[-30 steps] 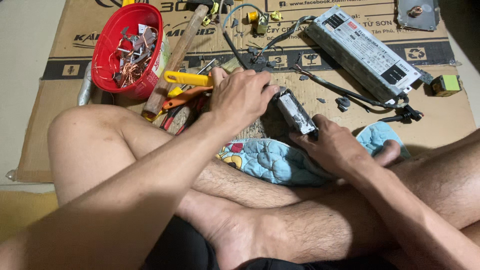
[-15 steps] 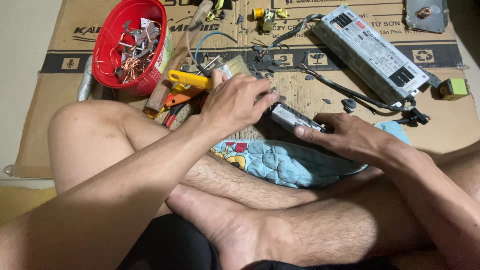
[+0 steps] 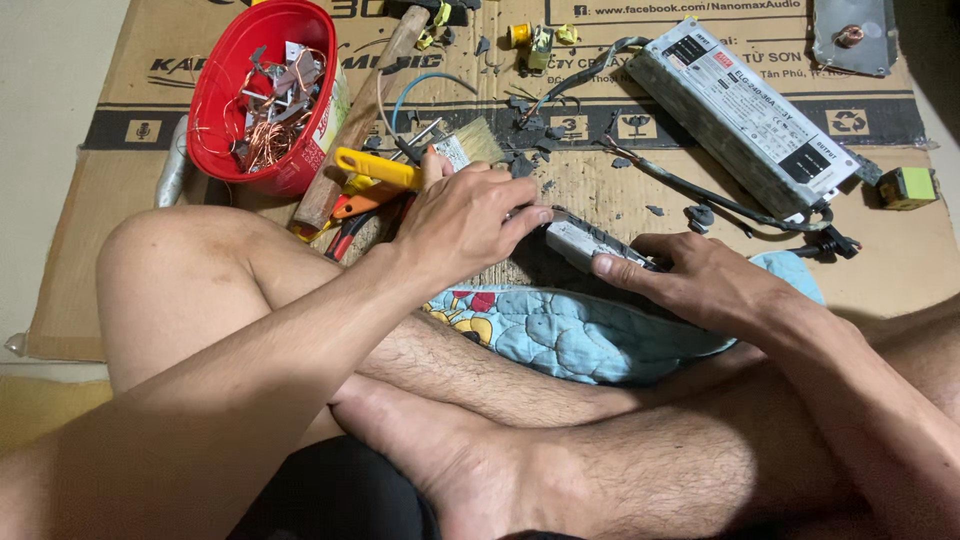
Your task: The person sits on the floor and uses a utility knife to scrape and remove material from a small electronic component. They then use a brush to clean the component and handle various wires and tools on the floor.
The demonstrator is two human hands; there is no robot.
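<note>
A: Item one, left hand (image 3: 465, 215)?
B: Now shifted down beside the small grey part (image 3: 590, 243); fingers curled together, tips touching its near end.

A: Right hand (image 3: 700, 285)?
B: Clamped on the part's other end, moved up onto it since a second ago. Part lies at the cardboard (image 3: 600, 190) edge, above the blue cushion (image 3: 560, 335).

A: Meaning?
B: Likely both hands now steady it for close work.

A: Nearby?
B: Red bowl (image 3: 225, 100) of copper scrap, yellow-handled tool (image 3: 375, 168), long grey box (image 3: 740, 115).
</note>
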